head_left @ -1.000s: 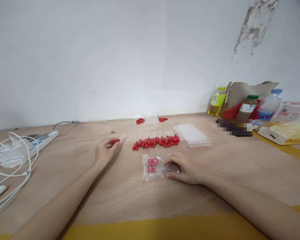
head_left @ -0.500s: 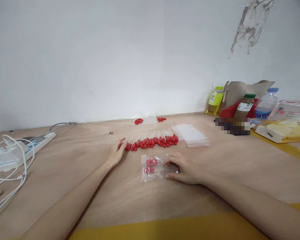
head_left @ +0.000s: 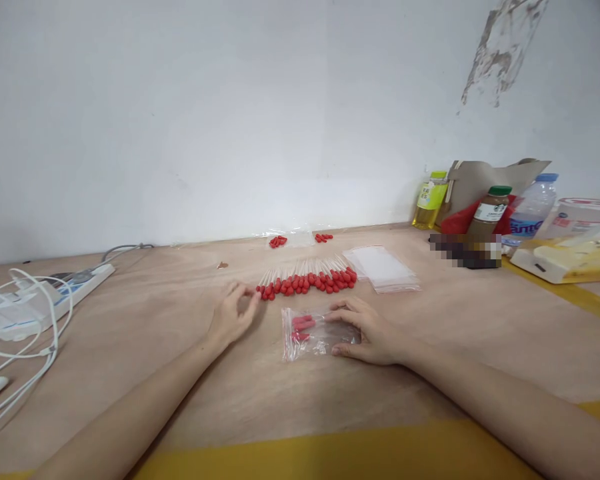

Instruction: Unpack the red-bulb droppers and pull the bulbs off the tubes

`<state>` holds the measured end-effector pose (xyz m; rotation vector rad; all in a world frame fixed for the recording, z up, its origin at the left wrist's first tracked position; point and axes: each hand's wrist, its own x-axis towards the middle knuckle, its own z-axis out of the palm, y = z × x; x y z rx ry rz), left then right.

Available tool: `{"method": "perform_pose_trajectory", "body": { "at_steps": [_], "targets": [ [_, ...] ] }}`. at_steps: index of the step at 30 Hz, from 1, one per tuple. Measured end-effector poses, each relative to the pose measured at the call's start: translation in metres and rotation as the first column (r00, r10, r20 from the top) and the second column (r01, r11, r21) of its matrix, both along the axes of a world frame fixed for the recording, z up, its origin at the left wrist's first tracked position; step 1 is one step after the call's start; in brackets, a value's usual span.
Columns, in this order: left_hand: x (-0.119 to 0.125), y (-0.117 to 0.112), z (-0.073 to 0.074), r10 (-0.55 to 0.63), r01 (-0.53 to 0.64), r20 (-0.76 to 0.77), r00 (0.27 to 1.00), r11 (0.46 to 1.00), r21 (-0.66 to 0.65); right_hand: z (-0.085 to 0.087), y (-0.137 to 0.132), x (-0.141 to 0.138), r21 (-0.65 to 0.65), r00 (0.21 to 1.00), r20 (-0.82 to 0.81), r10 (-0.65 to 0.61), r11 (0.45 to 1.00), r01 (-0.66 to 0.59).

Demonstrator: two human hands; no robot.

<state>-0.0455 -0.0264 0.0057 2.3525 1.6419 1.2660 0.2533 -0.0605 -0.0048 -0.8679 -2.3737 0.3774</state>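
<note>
A row of droppers with red bulbs (head_left: 305, 283) lies on the wooden table (head_left: 180, 373). My left hand (head_left: 233, 313) rests at the row's left end. Its fingers are loosely curled and apart, with the fingertips next to the first red bulb and nothing visible in them. In front of the row lies a clear zip bag (head_left: 305, 333) with a few red-bulbed droppers inside. My right hand (head_left: 370, 330) grips the bag's right end, fingers bent over the plastic and pressing it to the table.
A stack of empty clear bags (head_left: 383, 270) lies right of the row. Small filled bags (head_left: 293, 240) sit by the wall. Bottles (head_left: 433, 200), a brown paper bag (head_left: 495, 177) and a tissue pack (head_left: 565, 260) crowd the right. A power strip with white cables (head_left: 55, 297) lies left.
My left hand brought a dropper from the left and set it at the row's left end, then drew back slightly. My right hand stayed on the bag.
</note>
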Motion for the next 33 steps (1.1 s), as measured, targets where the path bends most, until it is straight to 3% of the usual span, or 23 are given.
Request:
{"method": "perform_pose_trajectory", "body": {
  "at_steps": [3,5,10,14,21,24,33],
  "targets": [
    [0.015,-0.032,0.005,-0.318,0.311,-0.089,0.944,0.946,-0.087,-0.003,0.001,0.0,0.001,1.0,0.007,-0.022,1.0,0.022],
    [0.027,-0.046,0.006,-0.412,0.393,-0.068,0.909,0.899,-0.193,-0.004,0.002,0.0,-0.017,0.999,0.01,-0.038,0.999,0.039],
    [0.047,-0.051,0.008,-0.399,0.378,0.012,0.917,0.858,-0.349,-0.003,-0.001,0.0,-0.068,0.999,0.015,-0.044,0.997,0.045],
    [0.054,-0.046,0.008,-0.46,0.412,-0.075,0.885,0.848,-0.334,-0.002,-0.001,0.0,-0.065,1.0,-0.002,0.006,0.998,-0.006],
    [0.053,-0.053,0.017,-0.41,0.303,-0.195,0.891,0.858,-0.415,0.001,-0.001,0.0,-0.044,0.998,0.024,0.055,0.998,-0.054],
    [0.045,-0.053,0.019,-0.429,0.31,-0.246,0.869,0.861,-0.403,0.001,-0.001,0.001,-0.034,0.996,0.068,0.05,0.998,-0.048],
    [0.026,-0.042,0.007,-0.485,0.455,0.027,0.874,0.797,-0.398,-0.001,0.001,0.003,-0.021,0.993,0.097,0.072,0.997,-0.071]
  ]
}}
